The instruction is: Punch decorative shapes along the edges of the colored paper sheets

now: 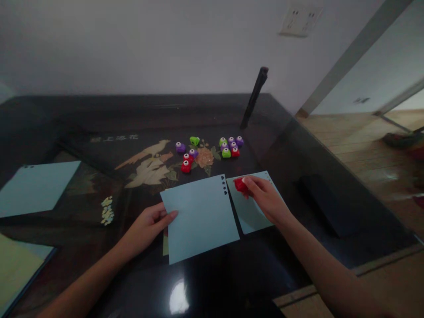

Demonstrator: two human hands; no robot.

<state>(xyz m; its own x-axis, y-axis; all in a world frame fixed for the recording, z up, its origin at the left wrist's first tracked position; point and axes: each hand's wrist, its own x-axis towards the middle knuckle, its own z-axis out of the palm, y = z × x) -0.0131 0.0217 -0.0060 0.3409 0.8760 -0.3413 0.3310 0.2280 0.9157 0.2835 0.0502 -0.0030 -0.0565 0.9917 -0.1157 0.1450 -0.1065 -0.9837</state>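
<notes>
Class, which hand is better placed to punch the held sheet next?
Likely the right hand, holding a red punch near the punched edge of the sheet, which the left hand holds.

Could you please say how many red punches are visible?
4: one red punch in the right hand, one nearest in the left cluster, another just behind it, one in the right cluster; none seems hidden.

glossy black table [212, 287], coloured punches [186, 167], pale blue sheets [41, 187], paper bits [107, 212]
</notes>
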